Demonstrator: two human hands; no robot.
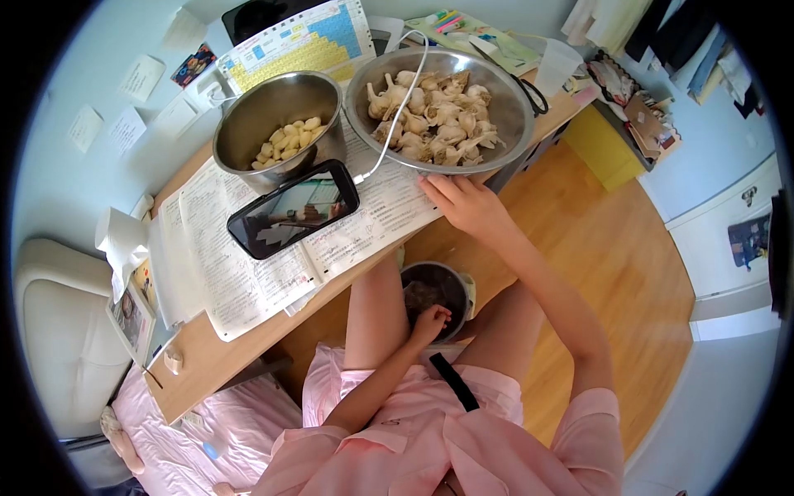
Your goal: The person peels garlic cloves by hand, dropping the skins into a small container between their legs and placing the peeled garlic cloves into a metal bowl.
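My left hand (429,325) is over the dark bin (451,285) between my knees, its fingers curled together; whatever they may hold is too small to make out. Some brownish scraps (423,296) lie inside the bin. At the table's edge my right hand (467,207) rests with fingers stretched out, just below the rim of a wide metal bowl (514,124). Whole garlic bulbs (442,120) fill that bowl. To its left stands a deeper steel bowl (240,124) with peeled garlic cloves (287,142) at the bottom.
A phone (294,208) leans against the steel bowl, its white cable (403,107) crossing the garlic bowl. Printed papers (240,285) cover the wooden table (186,376). A single pale garlic piece (173,359) sits at the near left corner. A pink-sheeted bed (240,422) is at lower left.
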